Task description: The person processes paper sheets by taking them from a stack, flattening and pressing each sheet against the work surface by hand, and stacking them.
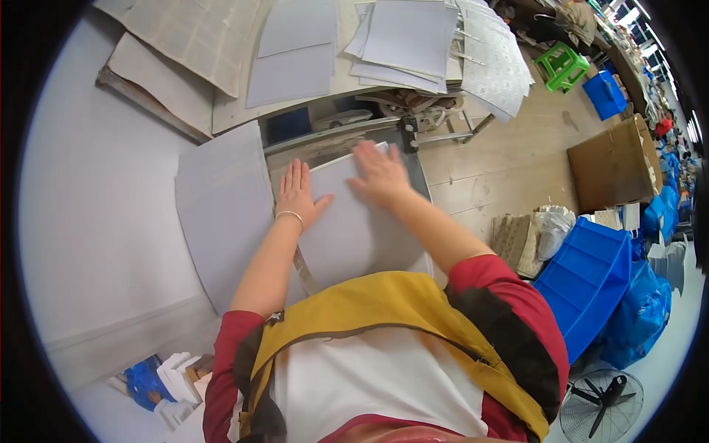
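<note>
In the head view a pale sheet or stack of sheets [362,229] lies in front of my body on a grey surface. At its left edge rests my left hand [299,199], flat with fingers stretched forward and thumb out; a thin bracelet circles the wrist. Close to the far right corner of the sheets is my right hand [380,176], slightly blurred, its fingers spread. Neither hand grips anything. Left of my left forearm stands a taller pile of pale sheets [225,199].
A worktable [236,111] ahead carries loose white sheets [406,37] and patterned sheets [495,59]. A metal bar with a black fitting [408,133] runs below its edge. On the right are a cardboard box [613,162], a blue crate [583,273], a fan [602,406] and a green stool [561,66].
</note>
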